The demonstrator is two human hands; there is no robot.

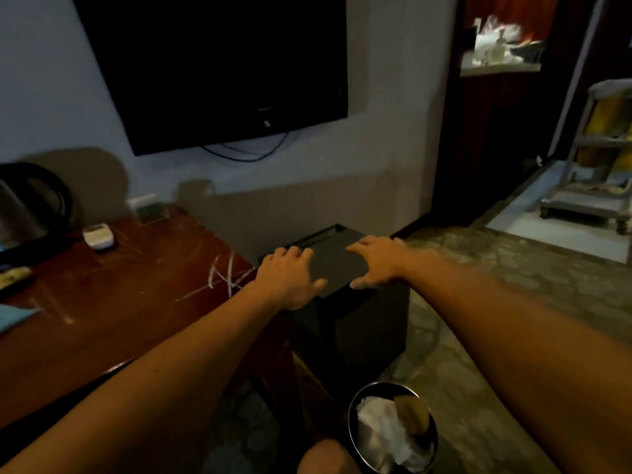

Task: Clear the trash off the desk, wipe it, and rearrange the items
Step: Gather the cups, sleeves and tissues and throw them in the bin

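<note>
Fingers of both hands lie spread and flat on the top of a dark, box-shaped cabinet (pixel 337 265) with a slotted vent along its far edge (a small fridge or safe, by the look of it). The left hand (pixel 289 277) covers the near-left corner, thumb (pixel 316 284) stretched toward the front edge; the right hand (pixel 376 260) rests on the right side, thumb hooked at the front rim. Neither pinches anything: the palms press down, nothing is held.

The cabinet stands on the floor, touching or just beside the right end of the scratched reddish-brown wooden desk (pixel 113 302). Its long axis runs away from the person toward the wall, and the hands sit symmetrically across it, so either shifts it equally; a push or pull would go along that line. I judge this a rearranging step.

On the desk, well to the left of the hands, lie a small white remote-like device (pixel 98 237), a dark electric kettle (pixel 29 206) and a pale blue cloth or paper (pixel 13 318) at the edge; the left hand is nearer these. A round metal bin (pixel 393 429) holding crumpled white tissue stands on the floor below.
</note>
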